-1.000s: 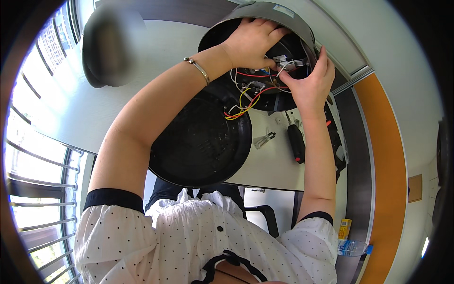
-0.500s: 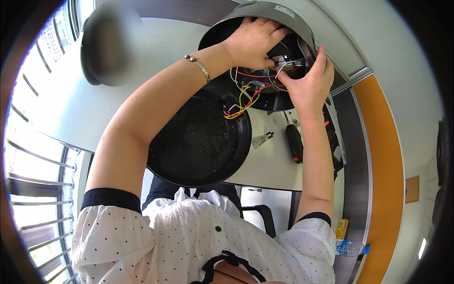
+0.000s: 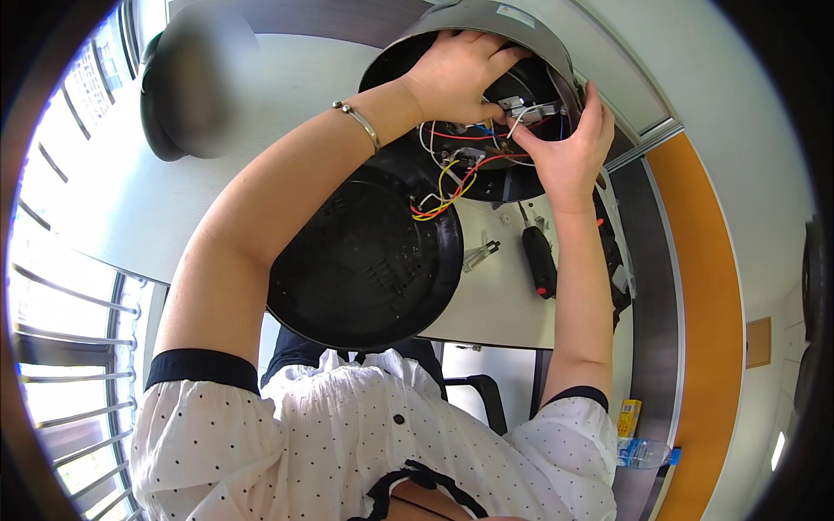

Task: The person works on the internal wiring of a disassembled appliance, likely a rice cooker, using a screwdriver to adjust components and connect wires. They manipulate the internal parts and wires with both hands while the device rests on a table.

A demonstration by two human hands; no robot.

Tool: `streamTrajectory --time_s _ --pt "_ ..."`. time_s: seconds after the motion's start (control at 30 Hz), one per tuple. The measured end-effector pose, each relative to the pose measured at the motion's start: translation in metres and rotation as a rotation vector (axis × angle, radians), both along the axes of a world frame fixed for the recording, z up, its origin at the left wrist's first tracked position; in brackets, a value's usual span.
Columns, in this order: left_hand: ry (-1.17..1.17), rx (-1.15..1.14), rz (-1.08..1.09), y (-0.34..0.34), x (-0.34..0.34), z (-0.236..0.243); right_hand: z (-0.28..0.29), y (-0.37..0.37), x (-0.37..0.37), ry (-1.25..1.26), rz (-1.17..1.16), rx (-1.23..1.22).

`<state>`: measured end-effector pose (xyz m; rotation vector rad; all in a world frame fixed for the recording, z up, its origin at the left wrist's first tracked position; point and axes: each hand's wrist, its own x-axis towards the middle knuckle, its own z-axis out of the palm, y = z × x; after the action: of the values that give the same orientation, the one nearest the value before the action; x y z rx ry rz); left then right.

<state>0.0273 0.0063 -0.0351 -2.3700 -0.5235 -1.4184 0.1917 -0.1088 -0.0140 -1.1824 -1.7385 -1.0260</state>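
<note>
A round dark appliance housing (image 3: 543, 43) stands tilted at the far side of the table, its open side toward me. Inside it are metal parts and red, white and blue wires. My left hand (image 3: 460, 78) reaches into it, with thumb and index finger apart; some fingertips are hidden. My right hand (image 3: 573, 152) grips the housing's right rim, fingers outside and thumb inside. Both thumbs come close together by a metal bracket (image 3: 532, 113) and a white wire. Red and yellow wires (image 3: 450, 193) run from the housing to a shallow round black cover (image 3: 365, 269) nearer me.
Right of the cover lie a black-handled screwdriver (image 3: 539, 260) with a red spot and a small metal piece (image 3: 480, 255). A dark rounded object (image 3: 161, 104), partly blurred, is at the far left. A yellow box (image 3: 629, 418) and a plastic bottle (image 3: 641, 453) are at the lower right.
The housing and my left hand have shifted very slightly left. The cover's near edge has moved a little toward me. My right hand keeps its grip.
</note>
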Motion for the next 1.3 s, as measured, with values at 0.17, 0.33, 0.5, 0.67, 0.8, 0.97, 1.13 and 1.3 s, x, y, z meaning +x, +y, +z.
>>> streamTrajectory --time_s 0.17,0.33,0.5,0.67,0.8,0.97,1.13,1.3 --pt "-0.022 0.024 0.003 -0.0003 0.0002 0.0001 -0.0007 -0.0005 -0.0002 0.036 0.008 -0.019" --pt "-0.038 0.012 -0.015 -0.0001 0.0011 -0.0009 0.0001 0.0015 0.0003 0.035 0.027 -0.028" --pt "-0.018 -0.006 0.005 -0.003 -0.0015 0.0002 0.0 0.0013 -0.0004 0.033 0.013 -0.027" --pt "-0.035 -0.002 -0.03 -0.002 -0.0034 0.0006 0.0 0.0016 -0.0017 0.03 -0.002 0.009" --pt "-0.044 -0.022 -0.001 -0.0038 -0.0033 0.0014 0.0008 0.0018 -0.0036 0.047 0.006 -0.008" --pt "-0.086 -0.057 -0.037 -0.0049 -0.0016 0.0014 0.0013 0.0011 -0.006 0.059 0.002 -0.002" --pt "-0.101 -0.05 -0.046 -0.0044 0.0008 0.0007 0.0005 0.0007 -0.0046 0.073 -0.004 -0.015" --pt "-0.122 -0.021 -0.071 -0.0031 0.0006 0.0004 0.002 -0.0016 -0.0082 0.082 0.013 -0.045"
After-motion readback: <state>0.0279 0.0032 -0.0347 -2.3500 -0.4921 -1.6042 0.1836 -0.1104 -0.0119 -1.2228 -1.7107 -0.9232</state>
